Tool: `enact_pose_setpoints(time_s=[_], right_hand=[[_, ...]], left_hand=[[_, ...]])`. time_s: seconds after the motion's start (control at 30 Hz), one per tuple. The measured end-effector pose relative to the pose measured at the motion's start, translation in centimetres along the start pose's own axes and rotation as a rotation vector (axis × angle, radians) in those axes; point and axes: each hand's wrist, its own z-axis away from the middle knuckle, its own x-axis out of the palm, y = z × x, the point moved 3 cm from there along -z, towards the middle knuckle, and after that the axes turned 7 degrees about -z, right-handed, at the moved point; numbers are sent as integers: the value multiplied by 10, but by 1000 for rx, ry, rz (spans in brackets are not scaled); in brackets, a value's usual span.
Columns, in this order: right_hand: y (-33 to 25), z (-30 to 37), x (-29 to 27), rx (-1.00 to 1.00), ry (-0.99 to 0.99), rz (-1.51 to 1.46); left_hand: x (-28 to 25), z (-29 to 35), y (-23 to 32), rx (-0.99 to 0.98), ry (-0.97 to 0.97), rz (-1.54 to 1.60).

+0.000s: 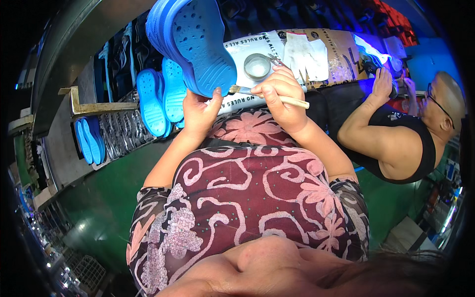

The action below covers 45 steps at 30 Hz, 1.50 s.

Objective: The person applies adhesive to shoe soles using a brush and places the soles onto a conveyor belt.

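Observation:
My left hand (200,110) grips the near end of a stack of blue foam shoe soles (202,47), its thumb on the top sole. The soles are tilted up, and small holes dot the top one. In my right hand (285,96) is a paintbrush (299,102) with a pale wooden handle, held between thumb and fingers. Its bristles are at the near edge of the top sole; whether they touch it I cannot tell. Just beyond my right hand stands a round, clear bowl (257,66); its contents are hard to make out.
More blue soles (152,103) stand on the left, with another blue pair (90,141) farther out. Printed cardboard (336,52) covers the worktop, with a pale glove (298,53) on it. A co-worker (396,133) sits at my right, hands under a bright light.

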Motion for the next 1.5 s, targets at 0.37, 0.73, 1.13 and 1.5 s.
enact_pose_setpoints(time_s=[0.37, 0.73, 1.13, 1.5], right_hand=[[6, 5, -4, 113, 45, -2], [5, -2, 2, 26, -30, 122], [2, -2, 8, -56, -94, 132], [2, 1, 9, -52, -46, 102]], left_hand=[[-4, 0, 4, 128, 19, -43], [-5, 2, -2, 165, -29, -59], [-5, 0, -4, 169, -17, -98], [0, -3, 0, 289, 9, -100]])
